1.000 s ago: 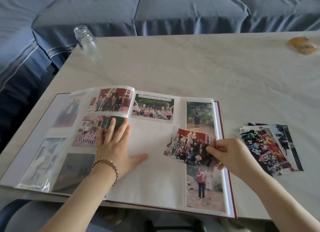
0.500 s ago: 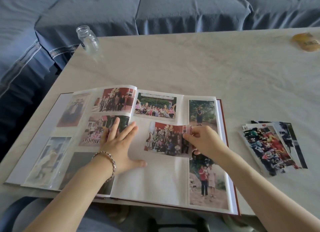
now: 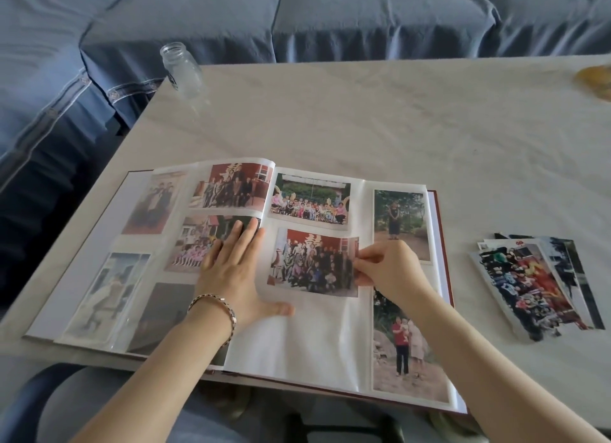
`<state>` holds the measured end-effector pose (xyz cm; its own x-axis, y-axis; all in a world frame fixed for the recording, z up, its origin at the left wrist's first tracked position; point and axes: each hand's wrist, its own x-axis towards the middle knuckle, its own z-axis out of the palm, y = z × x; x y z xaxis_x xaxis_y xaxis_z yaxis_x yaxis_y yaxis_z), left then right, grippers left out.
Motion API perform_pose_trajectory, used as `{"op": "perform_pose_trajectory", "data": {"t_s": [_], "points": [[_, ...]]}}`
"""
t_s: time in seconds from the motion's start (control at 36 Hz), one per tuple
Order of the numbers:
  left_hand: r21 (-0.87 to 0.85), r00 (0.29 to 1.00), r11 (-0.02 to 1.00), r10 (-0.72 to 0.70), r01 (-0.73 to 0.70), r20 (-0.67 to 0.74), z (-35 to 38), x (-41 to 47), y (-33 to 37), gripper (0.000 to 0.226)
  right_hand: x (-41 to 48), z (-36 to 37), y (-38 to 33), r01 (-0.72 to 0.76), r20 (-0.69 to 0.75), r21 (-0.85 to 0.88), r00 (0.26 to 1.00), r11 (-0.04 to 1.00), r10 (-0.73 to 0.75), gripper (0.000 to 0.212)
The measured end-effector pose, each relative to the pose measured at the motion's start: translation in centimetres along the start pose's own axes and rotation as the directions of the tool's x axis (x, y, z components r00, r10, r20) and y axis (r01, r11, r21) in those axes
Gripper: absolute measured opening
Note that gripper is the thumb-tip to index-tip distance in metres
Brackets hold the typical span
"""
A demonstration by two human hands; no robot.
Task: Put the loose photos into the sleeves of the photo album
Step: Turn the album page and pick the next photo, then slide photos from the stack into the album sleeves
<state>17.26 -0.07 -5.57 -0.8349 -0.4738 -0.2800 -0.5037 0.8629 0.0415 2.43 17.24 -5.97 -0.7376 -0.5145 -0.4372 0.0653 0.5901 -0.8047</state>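
The left hand (image 3: 231, 274) is lying flat, palm down, on the album page (image 3: 314, 337), fingers straight and pointing toward the far edge of the tabletop (image 3: 363, 118), thumb splaying out to the right. A bracelet (image 3: 215, 307) is circling its wrist, and the bare forearm is reaching in from the near edge. The right hand (image 3: 390, 270) is pinching the right edge of a photo (image 3: 314, 264), apparently between thumb and curled forefinger; its forearm is slanting in from the near right corner.
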Motion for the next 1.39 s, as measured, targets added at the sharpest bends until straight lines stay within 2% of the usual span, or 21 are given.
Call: {"op": "perform_pose_trajectory", "data": {"t_s": [0.11,0.22,0.36,0.56,0.64,0.78,0.92,1.03,1.17,1.22,1.25,1.28,1.33,1.39], "points": [[0.032,0.999,0.999,-0.021,0.020,0.024,-0.3,-0.2,0.3,0.128,0.2,0.2,-0.7,-0.043,0.070,0.026,0.997,0.999,0.041,0.023],[0.046,1.000,0.999,-0.026,0.025,0.018,-0.2,-0.3,0.3,0.127,-0.1,0.0,-0.8,-0.124,0.051,0.095,0.992,0.988,0.119,0.019],[0.035,0.999,0.999,-0.037,0.037,0.013,-0.4,-0.3,0.4,0.133,-0.7,0.9,-0.3,-0.014,-0.113,-0.004,0.994,1.000,0.013,0.018],[0.046,0.999,0.998,-0.047,0.046,0.007,-0.5,-0.4,0.4,0.132,-0.9,2.1,0.2,0.038,-0.250,-0.094,0.966,0.995,-0.060,0.009],[0.043,0.999,0.998,-0.043,0.043,0.002,-0.5,-0.5,0.5,0.133,-1.2,2.5,0.2,0.068,-0.279,-0.164,0.954,0.984,-0.112,0.004],[0.039,0.999,0.998,-0.048,0.048,0.005,-0.5,-0.4,0.6,0.132,-1.8,2.8,0.3,0.090,-0.280,-0.287,0.944,0.954,-0.173,0.009],[0.036,0.999,0.998,-0.045,0.044,0.014,-0.5,-0.4,0.5,0.132,-1.8,2.8,0.0,0.124,-0.252,-0.301,0.946,0.945,-0.205,0.010],[0.025,0.999,0.999,-0.039,0.038,0.014,-0.4,-0.3,0.4,0.133,-1.7,2.6,0.0,0.129,-0.228,-0.177,0.959,0.976,-0.168,0.010],[-0.003,1.000,1.000,-0.027,0.027,0.001,-0.2,-0.3,0.2,0.137,-1.2,1.4,0.3,0.009,-0.114,0.116,0.993,0.993,0.004,0.008],[-0.005,1.000,1.000,-0.026,0.026,0.005,-0.2,-0.2,0.2,0.138,-1.2,0.9,0.2,-0.030,-0.083,0.162,0.996,0.986,0.044,0.013],[-0.001,0.999,1.000,-0.031,0.031,0.010,-0.2,-0.2,0.3,0.137,-1.2,0.8,0.1,-0.021,-0.108,0.097,0.994,0.995,0.032,0.018],[0.009,0.999,0.999,-0.037,0.037,0.017,-0.3,-0.3,0.4,0.134,-1.1,0.8,0.2,0.013,-0.161,-0.047,0.987,0.999,-0.020,0.022],[0.031,0.998,0.998,-0.046,0.045,0.035,-0.4,-0.3,0.5,0.132,-1.3,1.2,0.0,0.120,-0.253,-0.350,0.943,0.929,-0.217,0.028],[0.045,0.998,0.998,-0.051,0.049,0.041,-0.4,-0.4,0.5,0.132,-1.6,2.0,-0.6,0.286,-0.231,-0.468,0.874,0.836,-0.428,0.030]]}}
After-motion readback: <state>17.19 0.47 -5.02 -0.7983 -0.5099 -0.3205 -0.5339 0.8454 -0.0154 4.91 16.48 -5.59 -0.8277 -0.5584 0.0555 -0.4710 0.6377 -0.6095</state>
